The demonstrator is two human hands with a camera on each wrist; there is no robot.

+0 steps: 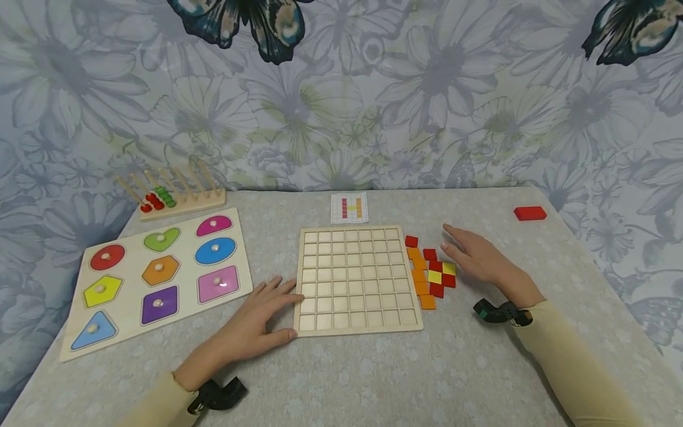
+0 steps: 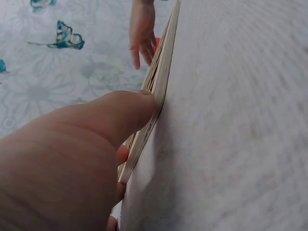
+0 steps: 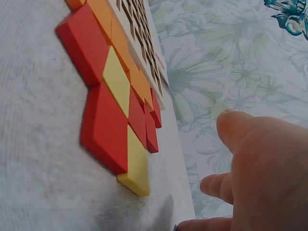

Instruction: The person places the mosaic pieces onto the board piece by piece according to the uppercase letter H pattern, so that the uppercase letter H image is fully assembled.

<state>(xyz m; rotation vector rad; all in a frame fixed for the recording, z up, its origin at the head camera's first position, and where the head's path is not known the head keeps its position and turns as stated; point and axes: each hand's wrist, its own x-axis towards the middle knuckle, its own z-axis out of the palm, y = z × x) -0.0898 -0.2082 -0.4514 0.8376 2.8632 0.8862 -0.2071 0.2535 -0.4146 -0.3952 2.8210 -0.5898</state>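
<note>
A square wooden grid board [image 1: 360,331] lies on the table with its cells bare. My left hand [image 1: 256,326] rests at the board's left edge, thumb and fingertips touching its rim; in the left wrist view the thumb [image 2: 127,113] lies against the wooden side. Along the right edge sits a cluster of small square tiles: orange [image 1: 421,288], red [image 1: 429,254] and yellow [image 1: 449,268]. My right hand [image 1: 477,255] hovers just right of these tiles, fingers extended and holding nothing. In the right wrist view it stands apart from the nearest yellow tile [image 3: 135,163].
A pattern card [image 1: 349,208] lies behind the board. To the left is a shape puzzle [image 1: 189,228] with knobbed pieces, and behind it a peg stand [image 1: 208,200] with red and green beads. A red block [image 1: 530,213] lies at the far right, near the patterned wall.
</note>
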